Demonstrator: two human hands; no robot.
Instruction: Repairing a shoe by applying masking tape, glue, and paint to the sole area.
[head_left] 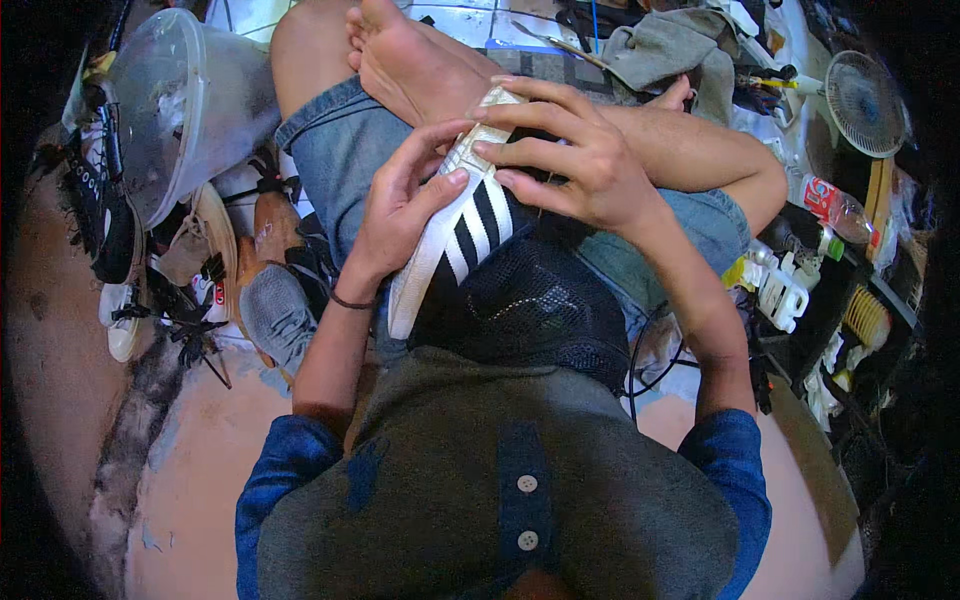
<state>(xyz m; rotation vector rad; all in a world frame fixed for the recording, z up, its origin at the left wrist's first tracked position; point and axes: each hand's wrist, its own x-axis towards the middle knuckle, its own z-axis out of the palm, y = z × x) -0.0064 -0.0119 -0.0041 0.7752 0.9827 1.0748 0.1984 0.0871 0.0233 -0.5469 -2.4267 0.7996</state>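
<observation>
A white sneaker (pixel 428 262) with black side stripes is held up over my lap, its toe pointing away from me and its side turned upward. My left hand (pixel 405 195) grips it from the left, thumb pressed on the upper near the stripes. Over the toe end lies my right hand (pixel 572 150), its fingers curled along the edge of the sole and upper. Whatever the right fingertips may pinch is too small to make out. Black mesh fabric (pixel 530 300) lies in my lap under the sneaker.
On the left lie a clear plastic tub (pixel 190 120), a grey knit shoe (pixel 278 312), a black sneaker (pixel 118 235) and several other shoes. To the right are a small fan (pixel 866 104), a plastic bottle (pixel 838 208), a white jug (pixel 785 295) and a brush (pixel 866 318). Grey cloth (pixel 672 50) lies ahead.
</observation>
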